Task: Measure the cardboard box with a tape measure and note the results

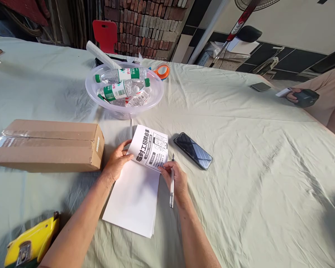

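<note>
A small stack of white paper (134, 199) lies in front of me. Its far part shows a printed flap (145, 147) with bold black Chinese characters and a line drawing, lying across the blank sheet. My left hand (117, 160) grips the flap's left edge, thumb on top and fingers partly hidden behind it. A clear pen (172, 186) rests in my right hand (177, 180), its tip pointing away from me. The thumb and a finger of that hand also touch the flap's lower right corner. Just right of the paper lies a black smartphone (193, 150).
A cardboard box (47, 145) stands left, with a yellow tool (32, 243) nearer me. A clear plastic basin (123, 111) holds water bottles (115, 91); orange-handled scissors (162, 71) lie beside it. A pale wrinkled cloth (254, 167) covers the table. Another person's hand (293, 96) holds a dark object at far right.
</note>
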The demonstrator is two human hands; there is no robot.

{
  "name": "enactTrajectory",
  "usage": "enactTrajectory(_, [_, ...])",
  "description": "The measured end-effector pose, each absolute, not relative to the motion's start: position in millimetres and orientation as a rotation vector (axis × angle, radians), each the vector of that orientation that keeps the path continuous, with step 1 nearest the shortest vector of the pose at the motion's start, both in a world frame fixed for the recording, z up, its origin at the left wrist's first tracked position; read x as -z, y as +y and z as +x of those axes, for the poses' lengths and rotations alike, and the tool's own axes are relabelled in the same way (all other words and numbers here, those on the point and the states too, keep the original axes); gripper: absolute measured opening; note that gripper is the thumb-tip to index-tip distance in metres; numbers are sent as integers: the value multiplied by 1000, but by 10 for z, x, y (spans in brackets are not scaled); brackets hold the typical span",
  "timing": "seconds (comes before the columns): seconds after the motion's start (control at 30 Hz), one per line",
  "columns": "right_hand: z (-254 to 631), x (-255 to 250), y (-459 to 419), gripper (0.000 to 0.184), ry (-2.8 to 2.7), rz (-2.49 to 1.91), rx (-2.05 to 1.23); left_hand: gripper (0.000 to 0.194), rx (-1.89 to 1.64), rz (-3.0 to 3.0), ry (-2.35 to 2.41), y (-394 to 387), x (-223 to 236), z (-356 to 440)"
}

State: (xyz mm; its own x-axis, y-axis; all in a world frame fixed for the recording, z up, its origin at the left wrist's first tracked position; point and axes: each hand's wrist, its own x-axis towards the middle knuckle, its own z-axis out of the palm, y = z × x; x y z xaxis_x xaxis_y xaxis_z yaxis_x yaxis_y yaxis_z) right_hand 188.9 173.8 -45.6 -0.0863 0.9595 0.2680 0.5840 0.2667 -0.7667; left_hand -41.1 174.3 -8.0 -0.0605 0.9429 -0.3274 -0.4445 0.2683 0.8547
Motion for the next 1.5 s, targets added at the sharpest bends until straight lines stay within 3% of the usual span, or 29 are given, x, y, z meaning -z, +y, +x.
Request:
enactTrajectory(0.27, [1869,425,1738,17,-1875,-1418,-532,76,-1240,622,1262,1735,83,-372])
enactTrajectory(0.7, [1838,484,1757,15,-1976,-1384,-300,41,-1277,881,1555,1709,239,-273])
enactTrajectory(0.87, [1837,482,1755,12,-1997,-1364,-277,34,-1323,1176,1732,1653,206,-187])
enactTrajectory(1.23, [1835,453,1766,17,-2020,-1391,-316,28,-961,1923,2156,1612,245,-217])
enactTrajectory(1.5, [1837,472,1766,13,-2013,-1382,-306,27,-824,2182,1810,1595,161,-140])
